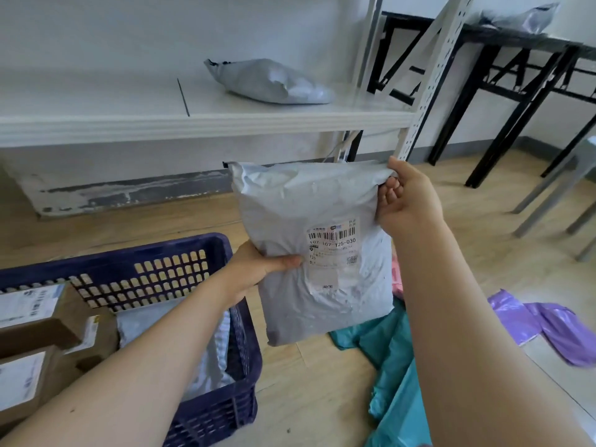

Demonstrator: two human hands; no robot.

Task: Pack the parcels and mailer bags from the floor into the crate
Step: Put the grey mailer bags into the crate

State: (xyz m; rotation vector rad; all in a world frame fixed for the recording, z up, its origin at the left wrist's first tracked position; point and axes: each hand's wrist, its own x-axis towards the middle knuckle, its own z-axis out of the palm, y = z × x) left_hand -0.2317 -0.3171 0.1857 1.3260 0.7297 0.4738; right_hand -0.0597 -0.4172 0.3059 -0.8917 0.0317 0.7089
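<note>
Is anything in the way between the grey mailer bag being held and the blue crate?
Nothing visible does. The left hand and right hand hold the grey mailer bag in the air just right of the crate, whose top is open. Cardboard boxes and a pale bag already lie inside.

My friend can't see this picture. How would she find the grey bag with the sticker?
Find the dark blue crate at lower left. Just right of it, the left hand and right hand hold a grey mailer bag upright. Unlike the grey bag lying on the white shelf above, it shows a white barcode label.
</note>
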